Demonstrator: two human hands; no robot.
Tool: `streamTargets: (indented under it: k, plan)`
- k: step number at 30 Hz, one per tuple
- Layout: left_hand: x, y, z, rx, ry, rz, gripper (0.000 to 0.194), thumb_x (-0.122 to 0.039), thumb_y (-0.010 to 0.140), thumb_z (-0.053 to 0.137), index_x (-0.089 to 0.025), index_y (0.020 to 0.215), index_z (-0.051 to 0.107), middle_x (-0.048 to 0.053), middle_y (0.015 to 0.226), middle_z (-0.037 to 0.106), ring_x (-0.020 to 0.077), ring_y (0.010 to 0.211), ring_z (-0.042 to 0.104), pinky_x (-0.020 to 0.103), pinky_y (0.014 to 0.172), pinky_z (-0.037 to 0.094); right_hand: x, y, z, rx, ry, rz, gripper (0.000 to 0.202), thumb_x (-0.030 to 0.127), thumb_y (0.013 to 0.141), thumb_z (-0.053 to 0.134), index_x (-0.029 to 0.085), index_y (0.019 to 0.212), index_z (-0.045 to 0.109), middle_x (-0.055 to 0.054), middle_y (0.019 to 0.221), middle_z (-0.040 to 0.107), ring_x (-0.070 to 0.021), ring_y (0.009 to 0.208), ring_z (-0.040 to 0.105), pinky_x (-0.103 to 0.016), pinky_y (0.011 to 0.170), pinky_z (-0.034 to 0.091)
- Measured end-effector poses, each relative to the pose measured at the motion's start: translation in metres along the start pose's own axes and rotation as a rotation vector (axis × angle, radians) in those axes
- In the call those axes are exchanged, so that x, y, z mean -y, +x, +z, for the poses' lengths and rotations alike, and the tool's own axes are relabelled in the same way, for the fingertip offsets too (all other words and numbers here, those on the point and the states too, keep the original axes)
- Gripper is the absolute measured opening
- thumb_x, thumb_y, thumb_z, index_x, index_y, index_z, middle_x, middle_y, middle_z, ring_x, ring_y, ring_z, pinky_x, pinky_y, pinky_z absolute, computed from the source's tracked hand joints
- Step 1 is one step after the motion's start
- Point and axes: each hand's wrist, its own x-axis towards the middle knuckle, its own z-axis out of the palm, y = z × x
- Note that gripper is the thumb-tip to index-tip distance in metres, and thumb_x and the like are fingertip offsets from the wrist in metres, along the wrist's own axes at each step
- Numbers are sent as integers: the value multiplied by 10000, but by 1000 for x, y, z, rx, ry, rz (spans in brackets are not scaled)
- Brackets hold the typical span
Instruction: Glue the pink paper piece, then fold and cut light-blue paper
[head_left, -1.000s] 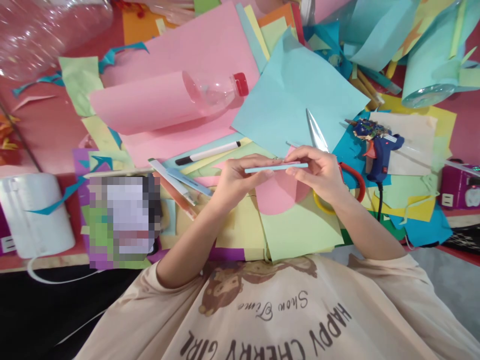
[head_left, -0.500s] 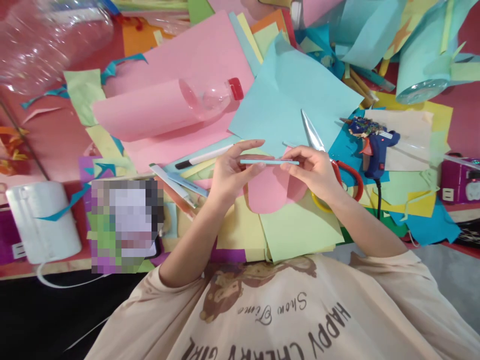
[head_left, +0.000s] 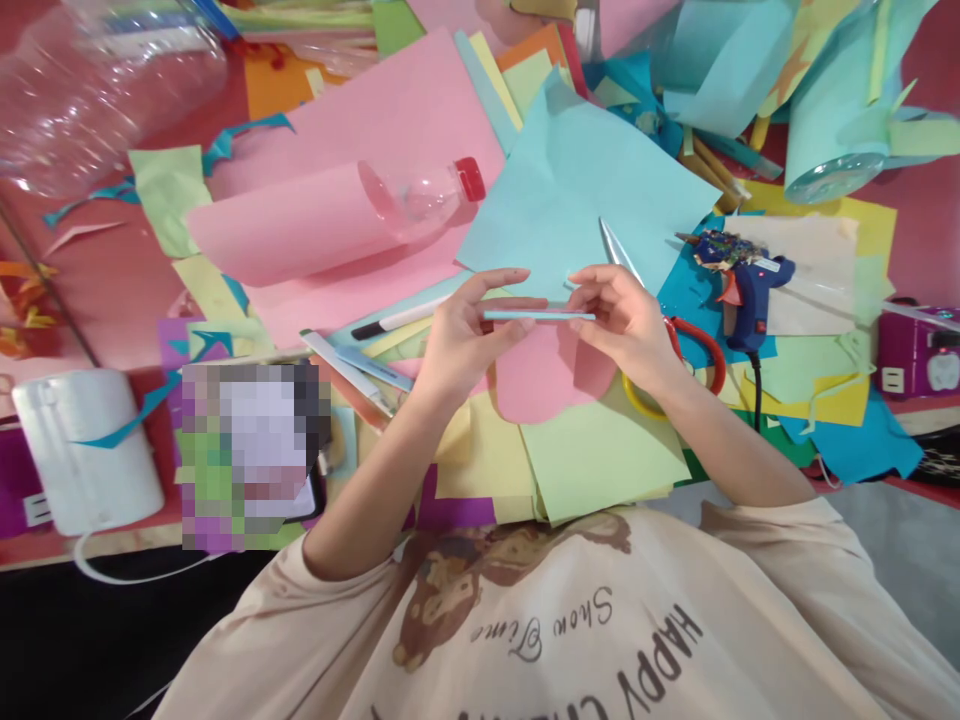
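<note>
Both of your hands hold one thin light-blue paper stick [head_left: 538, 315], which lies level between them, above the table. Your left hand [head_left: 463, 335] pinches its left end: the thumb presses from below and the index finger stretches out over the top. Your right hand [head_left: 628, 322] grips the right end, with the fingertips [head_left: 579, 300] closed together on it. The stick spans the gap between the two hands.

Just under the stick lies a pink paper piece [head_left: 544, 380] with a round edge, on top of a light-green sheet [head_left: 600, 460]. Behind your right hand you see scissors [head_left: 675, 350] with a red and a yellow handle loop, the blades pointing away from you. A blue glue gun [head_left: 746, 290] rests near them to the right. A black marker [head_left: 394, 317] lies to the left of your left hand.

On your shirt [head_left: 570, 620] you can read "Show Time" and "HAPPY CHERRY"; the rest is cut off.
</note>
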Motion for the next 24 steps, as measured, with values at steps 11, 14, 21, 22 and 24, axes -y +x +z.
streamTargets:
  k: [11, 14, 21, 22, 24]
  plan:
    - [17, 3, -3, 65, 102, 65, 226, -368, 711, 786, -228, 888, 790, 56, 949, 783, 193, 887, 708, 272, 769, 546, -1, 0, -2, 37, -23, 6, 384, 363, 805, 716, 224, 1127, 560, -11, 922, 621, -131, 886, 615, -266, 772, 517]
    - [15, 2, -2, 65, 105, 45, 212, -361, 721, 778, -223, 882, 790, 53, 952, 783, 175, 869, 706, 250, 744, 540, -1, 0, -3, 84, -74, -5, 280, 360, 816, 710, 207, 1026, 605, -16, 931, 628, -138, 893, 612, -278, 795, 502]
    - [11, 0, -1, 68, 107, 41, 223, -375, 705, 782, -207, 853, 785, 53, 907, 784, 168, 813, 705, 247, 707, 545, -2, 1, -3, 105, -114, -43, 132, 311, 843, 683, 200, 865, 615, 11, 817, 625, -125, 796, 591, -297, 803, 481]
    - [12, 0, -1, 73, 112, 43, 230, -384, 709, 780, -205, 855, 785, 53, 907, 783, 168, 809, 706, 245, 701, 544, -2, 1, -3, 107, -118, -45, 130, 311, 842, 682, 201, 861, 616, 12, 813, 626, -126, 789, 591, -306, 819, 486]
    - [12, 1, -2, 86, 123, 40, 249, -403, 716, 773, -201, 861, 784, 56, 918, 783, 172, 817, 709, 243, 698, 545, -1, 1, -3, 109, -130, -45, 128, 313, 843, 679, 201, 852, 618, 10, 808, 624, -129, 780, 591, -324, 842, 494]
